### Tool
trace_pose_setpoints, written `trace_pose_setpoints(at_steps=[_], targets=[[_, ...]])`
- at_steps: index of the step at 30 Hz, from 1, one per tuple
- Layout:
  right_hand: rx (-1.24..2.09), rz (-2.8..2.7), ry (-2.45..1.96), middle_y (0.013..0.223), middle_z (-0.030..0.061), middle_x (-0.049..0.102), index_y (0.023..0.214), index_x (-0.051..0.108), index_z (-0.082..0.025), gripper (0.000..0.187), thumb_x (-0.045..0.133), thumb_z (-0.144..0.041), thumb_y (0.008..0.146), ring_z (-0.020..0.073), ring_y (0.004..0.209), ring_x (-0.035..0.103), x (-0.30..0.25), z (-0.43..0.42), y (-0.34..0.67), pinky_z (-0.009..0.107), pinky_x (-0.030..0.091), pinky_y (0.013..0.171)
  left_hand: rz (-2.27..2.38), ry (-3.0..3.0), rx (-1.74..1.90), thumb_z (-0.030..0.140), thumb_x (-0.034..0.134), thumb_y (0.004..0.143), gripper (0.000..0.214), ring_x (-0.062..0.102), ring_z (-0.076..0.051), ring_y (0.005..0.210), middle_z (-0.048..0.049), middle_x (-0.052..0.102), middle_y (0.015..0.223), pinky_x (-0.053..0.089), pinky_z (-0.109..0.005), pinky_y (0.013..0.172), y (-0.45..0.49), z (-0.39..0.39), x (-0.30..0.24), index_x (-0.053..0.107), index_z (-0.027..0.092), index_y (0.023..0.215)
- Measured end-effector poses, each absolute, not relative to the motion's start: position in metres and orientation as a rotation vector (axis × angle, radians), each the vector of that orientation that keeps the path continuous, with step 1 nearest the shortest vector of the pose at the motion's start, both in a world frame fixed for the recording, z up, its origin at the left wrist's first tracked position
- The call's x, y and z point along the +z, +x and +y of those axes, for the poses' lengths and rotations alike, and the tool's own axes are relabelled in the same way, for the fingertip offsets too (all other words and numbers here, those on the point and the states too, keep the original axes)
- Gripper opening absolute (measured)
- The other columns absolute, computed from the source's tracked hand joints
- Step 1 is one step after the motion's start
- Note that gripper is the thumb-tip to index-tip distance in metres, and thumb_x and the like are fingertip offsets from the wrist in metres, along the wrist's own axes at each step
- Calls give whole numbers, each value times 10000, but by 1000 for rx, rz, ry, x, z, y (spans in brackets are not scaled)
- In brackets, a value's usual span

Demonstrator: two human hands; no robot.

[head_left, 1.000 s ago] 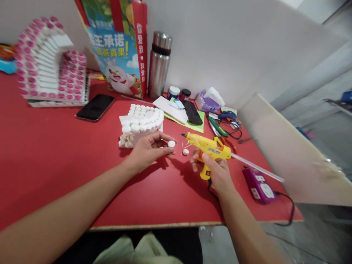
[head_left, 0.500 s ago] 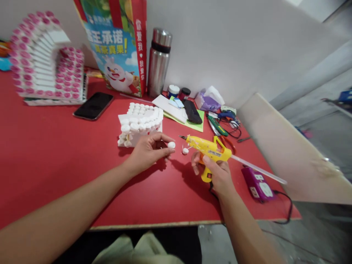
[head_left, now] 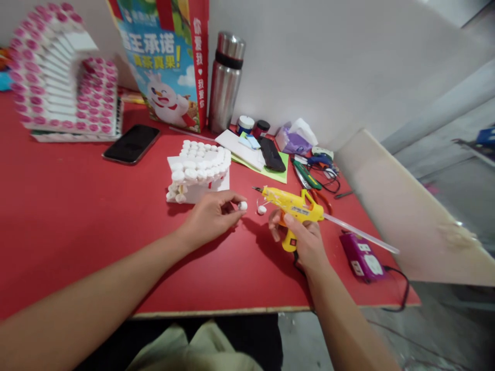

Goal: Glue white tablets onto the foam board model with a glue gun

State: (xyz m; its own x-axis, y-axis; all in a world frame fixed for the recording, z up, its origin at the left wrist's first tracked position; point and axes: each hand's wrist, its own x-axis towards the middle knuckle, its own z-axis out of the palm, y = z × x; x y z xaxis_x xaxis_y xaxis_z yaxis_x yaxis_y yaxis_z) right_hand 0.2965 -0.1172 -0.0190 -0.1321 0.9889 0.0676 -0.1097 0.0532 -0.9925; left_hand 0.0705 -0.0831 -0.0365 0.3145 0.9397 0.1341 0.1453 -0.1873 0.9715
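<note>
Between the thumb and fingers of my left hand [head_left: 212,216] is a small white ball [head_left: 243,205], perhaps cotton or foam. My right hand [head_left: 303,237] is wrapped round the handle of a yellow hot glue gun [head_left: 292,203], whose nozzle points left toward that ball without touching it. A clear glue stick [head_left: 361,233] juts from the gun's back. Another white ball [head_left: 262,210] with thin strands shows just below the nozzle. Behind my left hand stands a small white model [head_left: 199,170] covered in rows of similar white balls.
A larger pink-and-white model [head_left: 58,93], a phone [head_left: 132,144], a printed bag [head_left: 166,67] and a steel flask [head_left: 226,82] stand at the back of the red table [head_left: 96,216]. Pliers [head_left: 307,174], tissues [head_left: 296,138] and a purple power socket [head_left: 362,257] lie to the right.
My left fingers have closed in more and turned the white ball slightly. The glue gun stays in my right hand at nearly the same spot. The view has shifted a little.
</note>
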Motion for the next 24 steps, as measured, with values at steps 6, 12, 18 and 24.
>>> trace_pose_setpoints(at_steps=[6, 12, 18, 24], targets=[[1227, -1094, -1270, 662, 2, 665, 799, 693, -173, 228, 801, -373, 812, 133, 578, 593, -14, -114, 276, 263, 468, 555, 978, 1600, 969, 255, 677, 896, 162, 687, -156, 591, -42, 723, 739, 525, -268, 590, 75, -85, -35, 738, 130, 979], [1230, -1087, -1367, 758, -11, 690, 829, 689, -185, 306, 899, -326, 657, 150, 715, 646, -7, -102, 254, 286, 521, 726, 967, 1884, 1087, 160, 669, 891, 162, 701, -183, 827, -69, 769, 911, 522, -301, 748, 73, -84, -32, 785, 169, 1004], [1281, -1056, -1374, 795, 13, 711, 851, 697, -177, 319, 891, -358, 673, 169, 746, 656, -16, -101, 250, 306, 519, 755, 880, 1606, 1070, 213, 677, 893, 190, 685, -132, 665, -62, 713, 968, 570, -272, 605, 72, -82, -33, 780, 175, 1047], [1263, -1037, -1260, 764, 21, 717, 818, 711, -173, 244, 815, -391, 790, 160, 718, 664, -15, -105, 259, 291, 525, 725, 806, 1218, 961, 278, 794, 799, 235, 686, -166, 580, -32, 700, 724, 619, -309, 543, 75, -84, -28, 708, 129, 958]])
